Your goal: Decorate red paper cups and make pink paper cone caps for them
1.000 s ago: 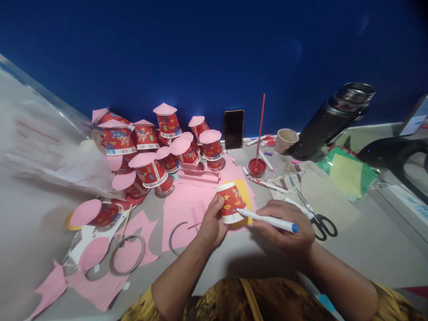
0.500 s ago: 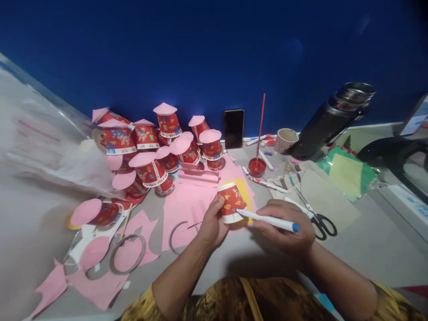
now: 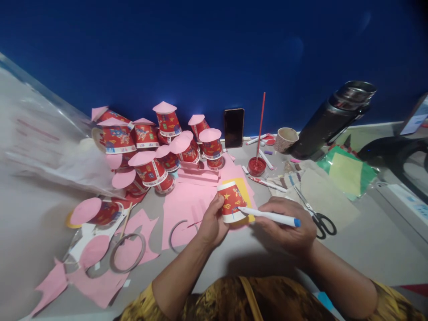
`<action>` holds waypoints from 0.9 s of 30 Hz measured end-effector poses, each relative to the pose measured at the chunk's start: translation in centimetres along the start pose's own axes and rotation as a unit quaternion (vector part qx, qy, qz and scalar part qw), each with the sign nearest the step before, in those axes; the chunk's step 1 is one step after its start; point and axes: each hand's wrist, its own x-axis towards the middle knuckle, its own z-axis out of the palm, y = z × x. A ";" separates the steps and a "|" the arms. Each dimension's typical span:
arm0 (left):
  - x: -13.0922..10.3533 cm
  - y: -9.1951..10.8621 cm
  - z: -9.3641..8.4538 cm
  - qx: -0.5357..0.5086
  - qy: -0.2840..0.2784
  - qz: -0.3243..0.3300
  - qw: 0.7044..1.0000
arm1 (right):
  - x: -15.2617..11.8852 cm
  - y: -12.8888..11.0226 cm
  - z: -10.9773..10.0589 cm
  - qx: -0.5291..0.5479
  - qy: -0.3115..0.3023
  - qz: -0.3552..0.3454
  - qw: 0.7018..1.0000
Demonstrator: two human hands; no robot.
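Note:
My left hand (image 3: 214,223) is closed around the left side of a red paper cup (image 3: 231,199), which has a gold star and blue marks near its white lower rim. In my right hand (image 3: 289,225) is a white marker with a blue end (image 3: 270,216), its tip at the cup's lower right side. Beneath the cup lies a yellow paper piece (image 3: 246,191) over pink paper sheets (image 3: 187,200). Several red cups with pink paper cone tops (image 3: 147,171) stand grouped behind, to the left.
Scissors (image 3: 314,214) lie right of my right hand. Further back are a dish of red paint with a stick (image 3: 257,166), a phone (image 3: 234,128), a small cup (image 3: 286,140) and a leaning black flask (image 3: 331,120). Tape rings (image 3: 143,249) and pink scraps are at left.
The marker tip has shifted slightly right and up along the cup's surface, with my right hand moving a little. My left hand and the cup stay in place.

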 end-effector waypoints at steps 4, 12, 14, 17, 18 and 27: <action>0.0 0.1 0.0 -0.012 0.004 -0.008 1.000 | 0.1 -0.1 -0.2 -0.022 0.005 0.003 1.000; 0.1 -0.1 -0.3 -0.015 0.011 -0.013 1.000 | 0.1 -0.1 -0.2 -0.016 0.001 -0.002 1.000; 0.1 -0.1 -0.3 -0.017 0.008 -0.016 1.000 | 0.1 0.0 -0.2 -0.021 0.002 0.002 1.000; 0.1 -0.1 -0.3 -0.022 0.009 -0.022 0.999 | 0.0 0.0 -0.2 -0.022 0.018 0.003 1.000; 0.1 -0.1 -0.3 -0.024 0.011 -0.024 0.999 | 0.0 0.0 -0.2 -0.020 0.024 0.002 1.000; 0.1 -0.2 -0.1 -0.016 0.009 -0.020 1.000 | 0.0 0.1 -0.2 -0.019 0.026 -0.005 0.999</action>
